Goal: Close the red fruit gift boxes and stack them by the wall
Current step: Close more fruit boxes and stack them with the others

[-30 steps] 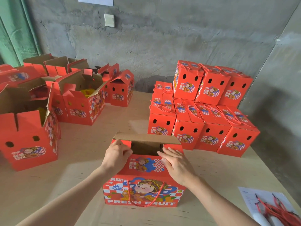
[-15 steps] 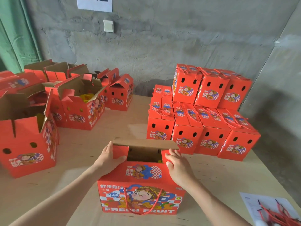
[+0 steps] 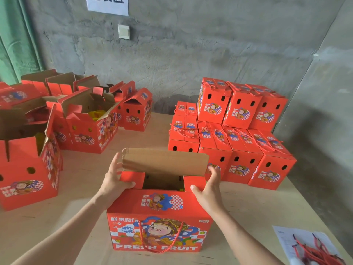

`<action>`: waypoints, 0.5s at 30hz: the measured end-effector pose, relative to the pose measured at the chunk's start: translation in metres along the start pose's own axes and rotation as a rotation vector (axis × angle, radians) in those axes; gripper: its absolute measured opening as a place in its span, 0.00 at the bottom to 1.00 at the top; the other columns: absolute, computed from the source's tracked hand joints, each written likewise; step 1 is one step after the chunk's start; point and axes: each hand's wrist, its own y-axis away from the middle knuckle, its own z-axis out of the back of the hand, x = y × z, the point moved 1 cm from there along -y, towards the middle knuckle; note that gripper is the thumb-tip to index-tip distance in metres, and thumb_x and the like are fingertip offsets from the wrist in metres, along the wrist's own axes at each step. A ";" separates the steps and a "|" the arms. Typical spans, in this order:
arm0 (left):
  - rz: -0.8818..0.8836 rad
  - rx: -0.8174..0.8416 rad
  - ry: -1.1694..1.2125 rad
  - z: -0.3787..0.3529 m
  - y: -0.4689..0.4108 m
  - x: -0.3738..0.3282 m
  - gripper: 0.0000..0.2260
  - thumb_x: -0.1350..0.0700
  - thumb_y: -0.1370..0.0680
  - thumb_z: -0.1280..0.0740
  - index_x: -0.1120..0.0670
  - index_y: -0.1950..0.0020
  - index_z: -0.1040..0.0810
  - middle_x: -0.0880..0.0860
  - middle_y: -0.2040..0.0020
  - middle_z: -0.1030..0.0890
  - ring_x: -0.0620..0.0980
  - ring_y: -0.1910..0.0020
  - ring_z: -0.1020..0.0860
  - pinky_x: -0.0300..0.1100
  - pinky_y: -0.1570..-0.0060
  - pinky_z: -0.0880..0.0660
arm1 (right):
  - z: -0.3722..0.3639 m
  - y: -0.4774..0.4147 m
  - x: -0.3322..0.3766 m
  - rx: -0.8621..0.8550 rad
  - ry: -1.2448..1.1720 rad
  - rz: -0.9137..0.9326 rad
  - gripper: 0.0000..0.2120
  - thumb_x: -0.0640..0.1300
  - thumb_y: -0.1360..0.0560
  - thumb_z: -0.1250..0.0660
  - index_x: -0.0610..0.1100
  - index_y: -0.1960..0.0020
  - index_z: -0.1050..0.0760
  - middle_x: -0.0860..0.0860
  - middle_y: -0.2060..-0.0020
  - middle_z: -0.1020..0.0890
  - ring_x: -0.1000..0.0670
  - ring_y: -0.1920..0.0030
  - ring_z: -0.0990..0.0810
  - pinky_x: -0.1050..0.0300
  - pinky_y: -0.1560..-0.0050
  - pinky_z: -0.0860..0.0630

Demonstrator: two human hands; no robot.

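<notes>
While the gift box (image 3: 158, 217) sits near centre, close to us, we have bare plywood table (image 3: 86, 178) open on its left and right; the far side is tighter, and the table's right edge slants near the stack. The box is red printed corrugated card, rectangular, with a twisted red rope handle (image 3: 160, 238) on the front. Its brown back flap (image 3: 164, 161) stands upright and the top is not closed. Left hand (image 3: 114, 180) pinches the left front tab, thumb on top, fingers straight up outside. Right hand (image 3: 208, 186) grasps the right tab, fingers wrapped behind. Closed boxes (image 3: 238, 142) are stacked two high far right by the rough concrete wall (image 3: 191, 54), just beyond the right hand. Open boxes (image 3: 89, 127) crowd the far left. Paper sheet (image 3: 286, 240) with red cords (image 3: 315, 253) lies near right.
</notes>
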 end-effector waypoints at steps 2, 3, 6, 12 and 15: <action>-0.096 -0.078 -0.117 -0.001 0.003 -0.002 0.34 0.69 0.33 0.25 0.50 0.32 0.35 0.53 0.40 0.27 0.52 0.40 0.29 0.44 0.51 0.31 | 0.003 0.002 0.001 0.034 -0.101 -0.015 0.45 0.39 0.28 0.29 0.43 0.23 0.56 0.46 0.23 0.48 0.48 0.23 0.48 0.55 0.26 0.45; -0.118 -0.110 -0.173 -0.002 0.004 -0.003 0.31 0.67 0.33 0.24 0.53 0.36 0.33 0.54 0.41 0.26 0.52 0.41 0.28 0.46 0.50 0.31 | 0.004 0.004 0.001 0.034 -0.119 -0.004 0.45 0.39 0.28 0.28 0.45 0.23 0.54 0.46 0.24 0.43 0.48 0.24 0.44 0.56 0.27 0.42; -0.111 -0.075 -0.194 -0.001 0.011 -0.008 0.29 0.56 0.34 0.21 0.53 0.37 0.31 0.52 0.38 0.27 0.53 0.41 0.27 0.46 0.52 0.26 | 0.006 0.008 0.002 -0.043 -0.190 -0.012 0.33 0.52 0.34 0.24 0.46 0.34 0.34 0.51 0.34 0.29 0.53 0.33 0.32 0.60 0.35 0.36; -0.151 0.118 -0.148 0.010 0.020 -0.012 0.34 0.25 0.41 0.33 0.52 0.53 0.27 0.47 0.38 0.24 0.44 0.41 0.24 0.38 0.48 0.29 | 0.015 0.006 -0.008 -0.019 -0.045 0.079 0.08 0.51 0.23 0.34 0.46 0.53 0.26 0.51 0.43 0.20 0.55 0.54 0.21 0.59 0.50 0.29; -0.189 0.181 -0.406 0.015 0.011 -0.001 0.16 0.45 0.30 0.26 0.53 0.56 0.28 0.49 0.33 0.26 0.47 0.32 0.31 0.39 0.42 0.34 | 0.025 0.002 -0.016 0.212 0.230 0.142 0.21 0.56 0.24 0.35 0.47 0.36 0.31 0.54 0.45 0.24 0.52 0.44 0.25 0.59 0.48 0.31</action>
